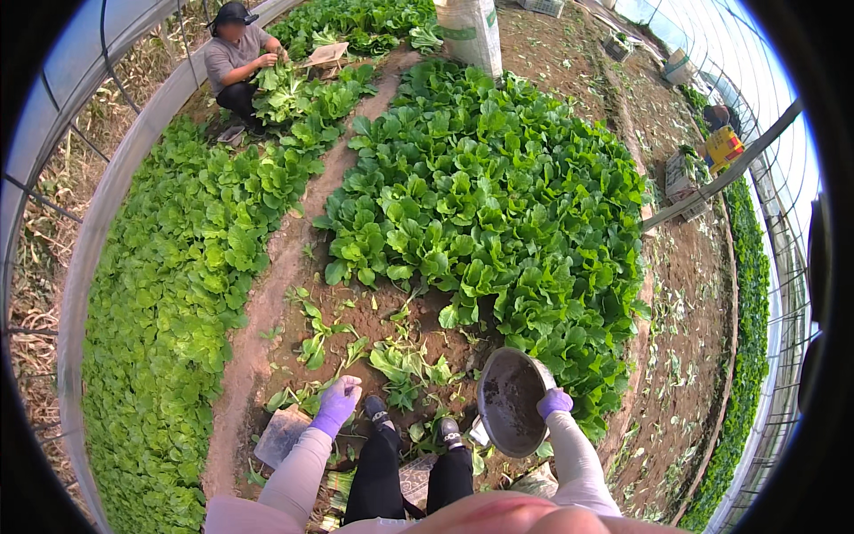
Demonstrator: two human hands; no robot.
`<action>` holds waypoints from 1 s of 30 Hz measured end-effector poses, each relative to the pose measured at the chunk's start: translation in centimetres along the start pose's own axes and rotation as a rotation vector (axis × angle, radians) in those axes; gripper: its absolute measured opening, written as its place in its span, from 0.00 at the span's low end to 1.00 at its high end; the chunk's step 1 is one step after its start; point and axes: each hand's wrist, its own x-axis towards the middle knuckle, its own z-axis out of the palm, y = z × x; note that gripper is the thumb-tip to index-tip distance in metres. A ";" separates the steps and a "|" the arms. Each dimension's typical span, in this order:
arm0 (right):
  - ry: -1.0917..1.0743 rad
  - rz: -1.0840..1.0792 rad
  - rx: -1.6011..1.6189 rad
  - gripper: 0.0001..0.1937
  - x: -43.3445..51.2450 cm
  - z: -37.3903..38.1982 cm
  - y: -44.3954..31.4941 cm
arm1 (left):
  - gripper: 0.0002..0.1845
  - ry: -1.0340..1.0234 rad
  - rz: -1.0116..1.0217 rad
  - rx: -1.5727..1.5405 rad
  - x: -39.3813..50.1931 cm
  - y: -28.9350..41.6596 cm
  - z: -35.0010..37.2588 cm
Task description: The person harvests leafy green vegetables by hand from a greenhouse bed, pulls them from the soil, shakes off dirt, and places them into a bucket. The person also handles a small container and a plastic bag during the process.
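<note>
My right hand [554, 402], in a purple glove, grips the rim of a round grey basin [510, 400]. The basin is tilted, and dark soil clings to its inside. On the other side, my left hand [341, 397] is raised with its gloved fingers curled in; nothing shows between them. Below that hand lies a flat, worn board or box-like piece [283, 435]. Loose leafy greens [400, 367] are strewn over the soil in front of my shoes [377, 408]. Just beyond the basin stands a dense bed of leafy green vegetables [494, 200].
A narrow dirt path [267, 294] separates this bed from a paler green bed [167, 320]. A co-worker [233, 67] crouches at the far left holding greens. A white sack [470, 33] stands behind the bed. At right are a slanting pole [727, 177] and a crate [682, 177].
</note>
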 end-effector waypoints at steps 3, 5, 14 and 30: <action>-0.103 -0.136 -0.063 0.34 2.9 2.8 -6.8 | 0.10 -0.045 -0.007 -0.026 3.1 -3.1 2.9; -0.134 -0.266 -0.040 0.35 4.3 3.5 -11.2 | 0.10 -0.044 0.055 -0.012 4.8 -5.1 5.5; -0.443 -0.477 0.773 0.18 21.8 25.7 -21.8 | 0.09 0.054 0.138 -0.081 12.4 -19.9 14.7; 0.447 -0.152 0.966 0.23 14.3 40.3 -6.2 | 0.24 0.802 0.420 -0.771 1.3 -19.4 2.1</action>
